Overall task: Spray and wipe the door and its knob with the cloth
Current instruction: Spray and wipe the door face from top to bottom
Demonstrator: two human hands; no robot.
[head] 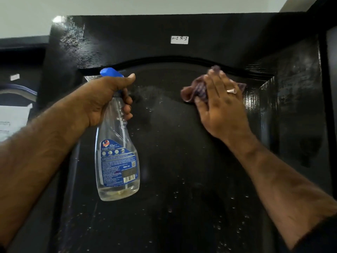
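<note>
**Spray on the panel, cloth at its top edge**

A glossy black door (182,143) fills the view under a pale ceiling, with a small white label (179,40) near its top. Droplets speckle the recessed panel, thickest between the two hands and running down below them. The left hand (107,99) grips a clear spray bottle (117,157) by its neck, upright, nozzle facing the door. The right hand (220,99) presses a purple cloth (193,92) flat against the panel with straight fingers, just under the arched moulding. The wet patch lies to the left of the cloth and below it, so the right hand is nearer. The knob is not in view.
</note>
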